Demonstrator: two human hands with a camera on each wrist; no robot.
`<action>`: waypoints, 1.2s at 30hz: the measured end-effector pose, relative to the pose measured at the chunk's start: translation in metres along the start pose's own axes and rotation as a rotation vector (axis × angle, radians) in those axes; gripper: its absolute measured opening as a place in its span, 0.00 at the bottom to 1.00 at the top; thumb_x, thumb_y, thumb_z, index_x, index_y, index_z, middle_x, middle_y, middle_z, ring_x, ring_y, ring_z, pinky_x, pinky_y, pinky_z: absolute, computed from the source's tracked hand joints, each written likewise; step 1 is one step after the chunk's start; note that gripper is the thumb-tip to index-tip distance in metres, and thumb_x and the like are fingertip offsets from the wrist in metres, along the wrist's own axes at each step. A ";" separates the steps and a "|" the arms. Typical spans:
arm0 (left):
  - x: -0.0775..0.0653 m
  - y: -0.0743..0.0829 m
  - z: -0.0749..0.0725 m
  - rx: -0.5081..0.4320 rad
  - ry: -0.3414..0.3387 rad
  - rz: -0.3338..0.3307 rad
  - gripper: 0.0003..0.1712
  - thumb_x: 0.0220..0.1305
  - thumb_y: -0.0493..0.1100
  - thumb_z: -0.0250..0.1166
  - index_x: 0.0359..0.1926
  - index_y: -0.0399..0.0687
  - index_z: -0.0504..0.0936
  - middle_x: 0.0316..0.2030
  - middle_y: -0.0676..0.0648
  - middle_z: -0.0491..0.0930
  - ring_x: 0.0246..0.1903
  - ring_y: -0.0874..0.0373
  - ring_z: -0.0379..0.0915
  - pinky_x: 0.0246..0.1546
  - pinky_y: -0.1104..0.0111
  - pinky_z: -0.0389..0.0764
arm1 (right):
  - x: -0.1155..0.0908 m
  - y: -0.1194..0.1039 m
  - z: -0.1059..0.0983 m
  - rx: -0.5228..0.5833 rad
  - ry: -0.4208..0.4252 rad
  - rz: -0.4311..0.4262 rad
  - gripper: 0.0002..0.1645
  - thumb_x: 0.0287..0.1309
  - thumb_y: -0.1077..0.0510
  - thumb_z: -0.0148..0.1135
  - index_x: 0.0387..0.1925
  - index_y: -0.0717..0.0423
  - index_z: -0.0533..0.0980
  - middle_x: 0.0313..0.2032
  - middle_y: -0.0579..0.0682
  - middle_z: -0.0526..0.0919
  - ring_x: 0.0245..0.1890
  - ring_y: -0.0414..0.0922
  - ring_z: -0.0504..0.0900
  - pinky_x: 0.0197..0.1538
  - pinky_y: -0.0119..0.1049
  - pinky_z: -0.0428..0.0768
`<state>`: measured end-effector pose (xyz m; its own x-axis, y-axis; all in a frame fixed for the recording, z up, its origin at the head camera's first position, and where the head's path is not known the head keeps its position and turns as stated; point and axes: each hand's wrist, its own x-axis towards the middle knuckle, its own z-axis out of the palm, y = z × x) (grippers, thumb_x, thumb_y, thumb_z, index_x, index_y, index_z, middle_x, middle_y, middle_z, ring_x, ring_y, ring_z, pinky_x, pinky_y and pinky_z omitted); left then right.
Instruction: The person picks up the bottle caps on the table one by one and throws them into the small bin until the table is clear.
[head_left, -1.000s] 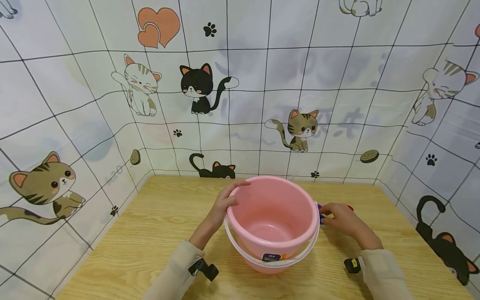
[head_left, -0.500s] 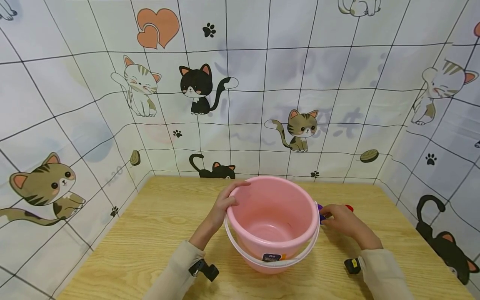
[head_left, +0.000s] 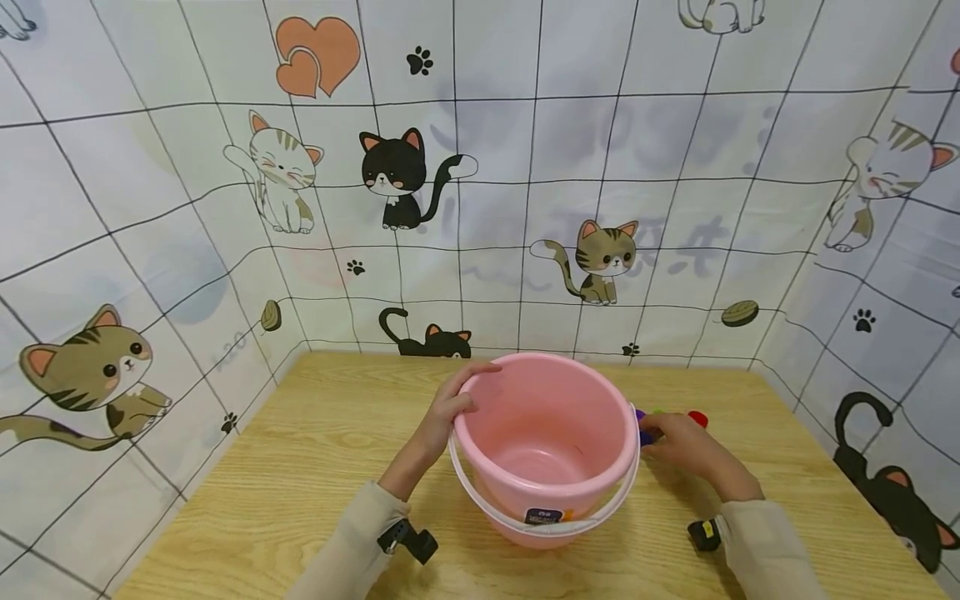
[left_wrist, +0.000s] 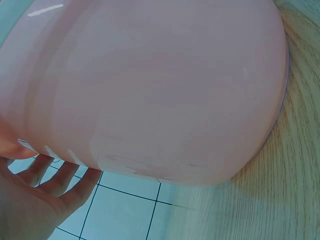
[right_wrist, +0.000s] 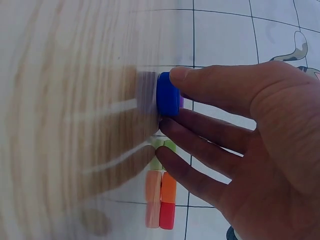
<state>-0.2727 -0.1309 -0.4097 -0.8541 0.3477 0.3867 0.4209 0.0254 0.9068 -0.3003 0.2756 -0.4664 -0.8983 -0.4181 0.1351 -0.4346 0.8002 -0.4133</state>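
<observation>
A pink bucket (head_left: pixel 510 492) with a white handle (head_left: pixel 555 527) hanging at its front leans slightly toward me on the wooden table. My left hand (head_left: pixel 438 421) holds its rim at the left, with the thumb outside and the fingers over the edge. The bucket's outer wall (left_wrist: pixel 165 90) fills most of the left wrist view. Right of the bucket, my right hand (head_left: pixel 684 442) pinches a small rounded blue block (right_wrist: pixel 168 94) on the table between thumb and fingers. A purple piece (right_wrist: pixel 181 101) shows behind it, mostly hidden.
Beyond the right hand's fingers, green (right_wrist: pixel 169 150), orange (right_wrist: pixel 169 186) and red (right_wrist: pixel 167 216) blocks line up on the wooden table (head_left: pixel 330 467). A cat-print sheet (head_left: pixel 495 217) hangs behind and along both sides.
My right hand has shifted slightly toward me, and more of the red and green blocks shows past it. The left hand and bucket stay put.
</observation>
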 end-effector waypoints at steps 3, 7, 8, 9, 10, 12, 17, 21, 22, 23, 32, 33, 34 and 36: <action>0.000 -0.001 0.000 -0.003 -0.002 -0.001 0.38 0.53 0.38 0.49 0.68 0.50 0.76 0.68 0.42 0.71 0.54 0.41 0.76 0.45 0.59 0.85 | 0.000 0.000 0.001 -0.007 0.002 -0.008 0.17 0.55 0.58 0.75 0.45 0.61 0.84 0.41 0.54 0.88 0.42 0.52 0.86 0.48 0.54 0.85; 0.000 -0.001 0.000 -0.008 -0.008 -0.001 0.38 0.54 0.38 0.49 0.68 0.50 0.75 0.68 0.41 0.71 0.53 0.40 0.76 0.44 0.58 0.85 | 0.000 0.000 0.001 -0.010 0.004 -0.006 0.17 0.54 0.58 0.76 0.44 0.61 0.84 0.40 0.52 0.88 0.41 0.50 0.85 0.48 0.54 0.85; 0.000 -0.001 0.000 -0.008 -0.008 -0.001 0.37 0.54 0.38 0.49 0.68 0.50 0.75 0.68 0.41 0.71 0.53 0.40 0.76 0.44 0.58 0.85 | 0.000 0.000 0.001 -0.008 0.003 -0.003 0.17 0.54 0.58 0.76 0.44 0.61 0.84 0.40 0.52 0.88 0.41 0.50 0.85 0.48 0.54 0.85; 0.000 -0.001 0.000 -0.007 -0.008 -0.002 0.37 0.54 0.38 0.49 0.68 0.51 0.75 0.68 0.41 0.71 0.53 0.41 0.76 0.44 0.58 0.85 | 0.000 0.000 0.001 -0.002 0.001 0.005 0.16 0.54 0.58 0.76 0.44 0.61 0.84 0.41 0.52 0.88 0.41 0.50 0.85 0.49 0.54 0.85; 0.000 -0.001 0.000 -0.006 -0.008 -0.002 0.37 0.54 0.38 0.49 0.68 0.50 0.76 0.69 0.41 0.71 0.54 0.41 0.76 0.45 0.58 0.85 | -0.001 0.000 0.001 0.005 -0.004 0.012 0.16 0.54 0.59 0.76 0.44 0.61 0.84 0.41 0.53 0.88 0.42 0.51 0.85 0.49 0.55 0.85; 0.000 0.000 0.000 -0.003 -0.007 -0.002 0.37 0.54 0.39 0.49 0.68 0.50 0.76 0.69 0.42 0.71 0.54 0.41 0.76 0.45 0.59 0.85 | -0.001 -0.001 0.001 0.013 -0.011 0.023 0.17 0.55 0.59 0.76 0.45 0.62 0.84 0.41 0.53 0.88 0.42 0.52 0.85 0.50 0.56 0.85; 0.000 0.000 -0.001 0.000 -0.006 0.004 0.37 0.53 0.39 0.49 0.68 0.50 0.76 0.70 0.42 0.70 0.55 0.43 0.76 0.46 0.60 0.84 | -0.001 -0.001 0.001 0.033 -0.030 0.046 0.17 0.54 0.59 0.76 0.45 0.61 0.84 0.42 0.53 0.88 0.43 0.51 0.85 0.50 0.56 0.85; -0.001 0.000 -0.001 -0.005 -0.006 0.007 0.37 0.53 0.38 0.49 0.68 0.49 0.75 0.69 0.42 0.70 0.55 0.43 0.76 0.46 0.60 0.84 | -0.001 -0.001 0.000 0.031 -0.034 0.052 0.16 0.54 0.60 0.76 0.45 0.60 0.84 0.42 0.52 0.87 0.43 0.51 0.84 0.50 0.55 0.85; -0.001 0.000 -0.001 -0.006 -0.005 0.007 0.37 0.53 0.38 0.49 0.68 0.49 0.76 0.69 0.42 0.70 0.55 0.43 0.76 0.46 0.60 0.84 | -0.001 -0.002 0.000 0.028 -0.033 0.049 0.16 0.54 0.60 0.76 0.44 0.60 0.84 0.41 0.53 0.87 0.43 0.51 0.85 0.50 0.55 0.85; -0.001 0.000 -0.001 -0.006 -0.004 0.007 0.37 0.53 0.38 0.49 0.68 0.49 0.76 0.69 0.42 0.71 0.55 0.43 0.75 0.46 0.61 0.84 | -0.001 -0.002 0.000 0.026 -0.033 0.047 0.15 0.54 0.61 0.76 0.44 0.60 0.84 0.41 0.53 0.87 0.43 0.51 0.85 0.50 0.54 0.85; -0.001 0.002 0.000 -0.001 -0.006 0.013 0.37 0.54 0.38 0.49 0.68 0.48 0.75 0.70 0.41 0.70 0.56 0.42 0.75 0.46 0.62 0.84 | -0.001 -0.004 -0.002 0.045 -0.045 0.061 0.16 0.53 0.64 0.75 0.45 0.63 0.84 0.42 0.55 0.87 0.43 0.53 0.85 0.48 0.52 0.86; -0.001 0.002 0.000 -0.001 -0.006 0.012 0.37 0.54 0.38 0.49 0.68 0.48 0.75 0.70 0.41 0.70 0.56 0.42 0.75 0.46 0.62 0.84 | -0.001 -0.004 -0.002 0.046 -0.046 0.059 0.16 0.53 0.64 0.75 0.45 0.64 0.83 0.42 0.56 0.87 0.43 0.54 0.85 0.47 0.53 0.86; -0.001 0.002 0.000 -0.003 -0.007 0.011 0.37 0.55 0.38 0.49 0.68 0.48 0.75 0.70 0.41 0.70 0.56 0.42 0.75 0.46 0.62 0.84 | -0.001 -0.004 -0.002 0.049 -0.046 0.066 0.17 0.53 0.64 0.75 0.45 0.64 0.83 0.42 0.56 0.87 0.44 0.54 0.85 0.47 0.53 0.86; -0.001 0.002 0.000 -0.003 -0.007 0.008 0.37 0.55 0.38 0.49 0.68 0.49 0.75 0.70 0.42 0.70 0.56 0.43 0.75 0.46 0.63 0.84 | -0.002 -0.004 -0.002 0.052 -0.048 0.077 0.17 0.54 0.64 0.75 0.46 0.64 0.83 0.42 0.56 0.87 0.44 0.54 0.85 0.48 0.52 0.86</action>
<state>-0.2708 -0.1313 -0.4084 -0.8484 0.3549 0.3927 0.4267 0.0194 0.9042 -0.2971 0.2736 -0.4633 -0.9242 -0.3773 0.0584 -0.3593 0.8079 -0.4672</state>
